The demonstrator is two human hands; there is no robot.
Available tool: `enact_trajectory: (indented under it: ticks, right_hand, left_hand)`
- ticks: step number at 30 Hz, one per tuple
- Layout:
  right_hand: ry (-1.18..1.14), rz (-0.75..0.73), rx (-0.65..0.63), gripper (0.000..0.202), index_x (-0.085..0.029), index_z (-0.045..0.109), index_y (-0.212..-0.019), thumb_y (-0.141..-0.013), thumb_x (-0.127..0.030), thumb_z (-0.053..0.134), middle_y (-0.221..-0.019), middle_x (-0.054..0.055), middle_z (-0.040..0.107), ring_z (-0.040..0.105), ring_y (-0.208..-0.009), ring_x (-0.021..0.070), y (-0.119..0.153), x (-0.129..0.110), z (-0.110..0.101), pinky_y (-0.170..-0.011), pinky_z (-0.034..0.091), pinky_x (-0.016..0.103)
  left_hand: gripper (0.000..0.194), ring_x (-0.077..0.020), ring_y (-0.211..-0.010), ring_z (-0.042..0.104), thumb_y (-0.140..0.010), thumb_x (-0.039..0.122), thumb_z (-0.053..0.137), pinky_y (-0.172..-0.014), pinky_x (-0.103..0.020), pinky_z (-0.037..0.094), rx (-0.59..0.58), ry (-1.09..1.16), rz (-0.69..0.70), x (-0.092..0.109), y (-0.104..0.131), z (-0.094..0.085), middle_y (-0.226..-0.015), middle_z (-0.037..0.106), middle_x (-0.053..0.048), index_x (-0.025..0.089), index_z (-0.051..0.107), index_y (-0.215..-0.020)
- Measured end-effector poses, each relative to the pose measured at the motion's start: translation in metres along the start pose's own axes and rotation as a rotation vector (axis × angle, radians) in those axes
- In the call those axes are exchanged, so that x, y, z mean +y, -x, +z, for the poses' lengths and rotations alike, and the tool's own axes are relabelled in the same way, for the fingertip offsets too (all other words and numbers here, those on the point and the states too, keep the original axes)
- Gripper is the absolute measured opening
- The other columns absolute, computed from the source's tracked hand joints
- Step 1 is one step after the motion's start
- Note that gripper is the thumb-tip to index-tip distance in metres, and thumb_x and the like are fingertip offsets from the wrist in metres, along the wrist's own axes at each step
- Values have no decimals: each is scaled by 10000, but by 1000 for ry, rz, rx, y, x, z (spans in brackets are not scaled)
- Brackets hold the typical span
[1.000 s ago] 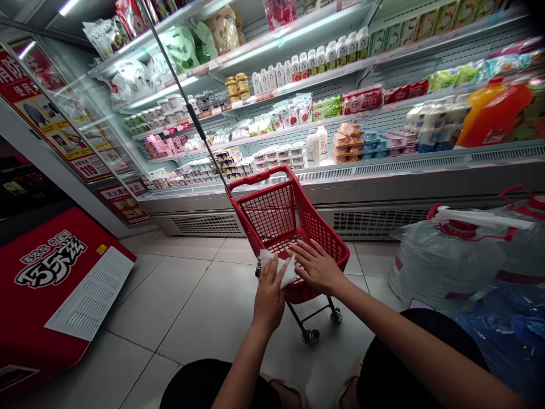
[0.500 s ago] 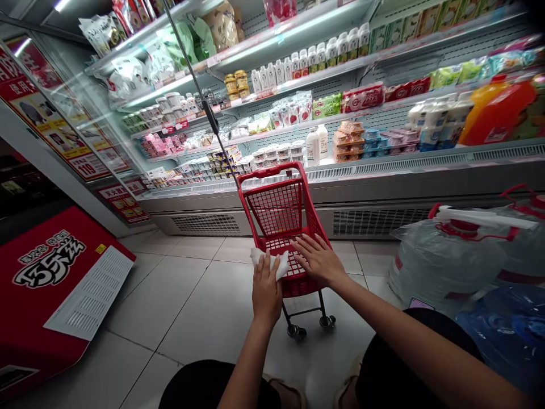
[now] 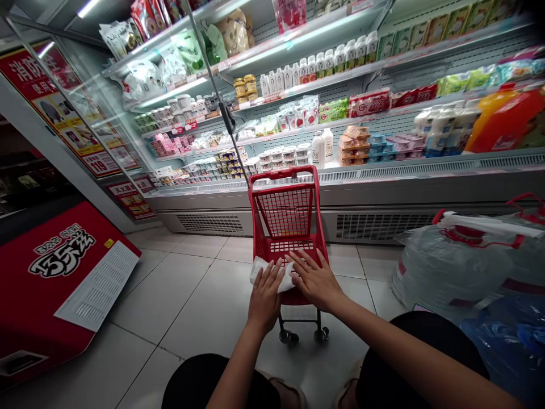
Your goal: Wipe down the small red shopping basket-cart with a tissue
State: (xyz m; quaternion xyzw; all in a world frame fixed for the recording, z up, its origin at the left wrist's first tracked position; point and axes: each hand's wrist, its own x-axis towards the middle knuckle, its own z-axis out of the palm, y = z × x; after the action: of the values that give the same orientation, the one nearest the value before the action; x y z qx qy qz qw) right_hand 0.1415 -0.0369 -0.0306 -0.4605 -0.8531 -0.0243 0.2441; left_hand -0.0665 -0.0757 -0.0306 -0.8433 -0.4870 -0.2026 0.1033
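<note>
Red cart (image 3: 286,211) on tiled floor (image 3: 191,301), facing lit cooler (image 3: 374,199); white wipe (image 3: 258,269) at its near rim; left hand (image 3: 263,301) over wipe, fingers straight, narrowly parted; right hand (image 3: 318,288) at wipe's right end, fingers outstretched, parted; jugs (image 3: 451,264) well right.

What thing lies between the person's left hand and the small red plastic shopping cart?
In the head view, a crumpled white wipe lies under the left hand, between it and the near edge of the red plastic cart.
</note>
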Motion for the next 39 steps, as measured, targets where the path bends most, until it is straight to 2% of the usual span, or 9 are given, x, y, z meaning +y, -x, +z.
enact_trajectory:
  ticks: [6,11,15,21,23,25,30,34,39]
  right_hand:
    - [5,-66,21,576,-335,150,-1654,-1103,-475,239,-1677,-33,296,224,-1579,217,-7,-30,4,-1279,185,572]
    - [51,-163,68,560,-316,265,-1636,-1098,-464,312,-1681,-49,288,174,-1590,203,-40,2,-3,-1310,147,485]
    - [62,-214,58,531,-317,346,-1604,-1090,-451,368,-1658,-33,351,234,-1575,207,-54,21,0,-1312,134,513]
    - [35,-166,76,514,-307,336,-1609,-1102,-387,332,-1637,-25,396,275,-1562,221,-46,11,2,-1308,126,527]
    - [26,-160,80,514,-305,340,-1608,-1103,-399,329,-1632,-25,407,294,-1555,227,-43,8,-1,-1307,125,531]
    - [18,-161,84,518,-300,343,-1608,-1103,-420,334,-1629,-21,414,308,-1548,231,-41,6,-4,-1306,131,530]
    - [-45,-147,145,527,-293,393,-1587,-1096,-483,366,-1584,4,488,399,-1501,239,-38,-7,-2,-1292,164,534]
    - [-71,-128,204,543,-290,396,-1586,-1085,-500,401,-1564,5,518,443,-1471,243,-37,-23,3,-1286,169,536]
    - [-35,-246,190,606,-295,265,-1637,-1078,-476,410,-1651,-7,388,312,-1543,255,-28,-26,-3,-1295,100,557]
  left_hand:
    - [537,-215,-1573,266,-1066,239,378,-1276,-537,257,-3,-19,-85,-35,6,-4,-1679,345,-36,319,359,-1597]
    - [538,-251,-1566,285,-1061,204,353,-1248,-553,317,86,-13,-267,-54,6,4,-1684,333,-59,307,388,-1588]
    - [596,-265,-1572,267,-1018,130,389,-1245,-564,322,111,22,-297,-32,5,17,-1689,323,-63,297,385,-1590]
    - [744,-252,-1585,230,-910,18,426,-1254,-569,309,90,65,-127,29,13,33,-1684,332,-83,246,331,-1612]
    - [706,-247,-1573,268,-930,43,434,-1257,-556,308,57,53,-50,24,15,28,-1673,355,-83,252,359,-1600]
    - [664,-237,-1558,309,-960,74,434,-1267,-541,291,13,26,-8,4,14,17,-1667,371,-65,289,389,-1586]
    - [570,-227,-1551,324,-1048,165,364,-1274,-567,245,-11,-19,-254,-49,9,-6,-1670,367,-33,346,375,-1588]
    - [547,-255,-1575,261,-1051,172,361,-1268,-585,248,29,53,-335,-38,13,3,-1696,306,-46,326,411,-1573]
    - [579,-244,-1584,231,-1042,145,353,-1266,-587,246,53,108,-316,-21,20,9,-1710,266,-36,341,381,-1586]
